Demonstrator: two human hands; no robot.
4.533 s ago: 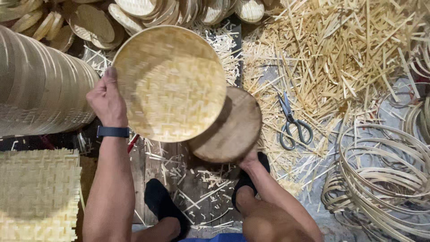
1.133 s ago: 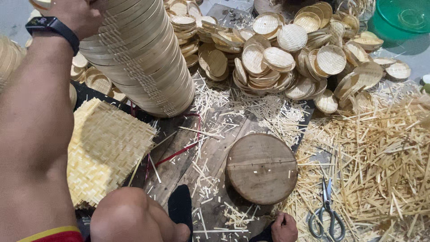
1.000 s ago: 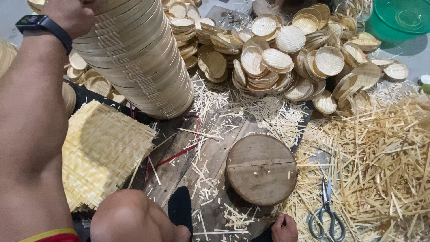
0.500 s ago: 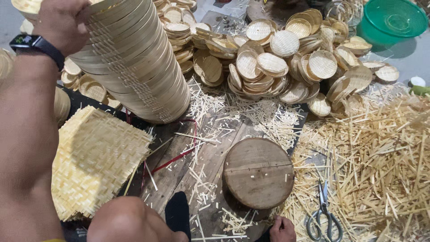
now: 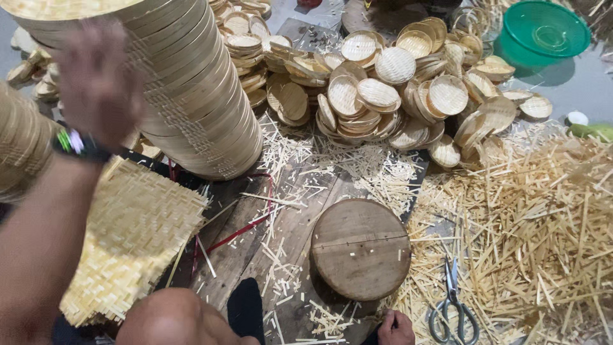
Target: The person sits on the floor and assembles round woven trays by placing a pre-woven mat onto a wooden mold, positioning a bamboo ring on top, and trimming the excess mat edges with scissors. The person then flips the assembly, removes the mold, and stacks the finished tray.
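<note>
- We see the left hand (image 5: 96,83), blurred, raised against the tall stack of woven trays (image 5: 191,96); its grip we cannot tell.
- The right hand (image 5: 396,329) rests loosely closed, empty, just below the round wooden block (image 5: 361,249).
- We see scissors (image 5: 453,306) lying near it.
- The green basin (image 5: 543,32) looks empty.

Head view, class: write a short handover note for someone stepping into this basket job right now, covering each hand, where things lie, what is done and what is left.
Left hand: blurred, raised against the tall stack of woven trays; grip unclear.
Right hand: low by the round wooden block, holding nothing visible.
Woven mats lie at the left. Scissors lie on the bamboo offcuts. Small woven trays are heaped behind.
Done: many trays stacked.
Left: the mats are still flat and unshaped.
</note>
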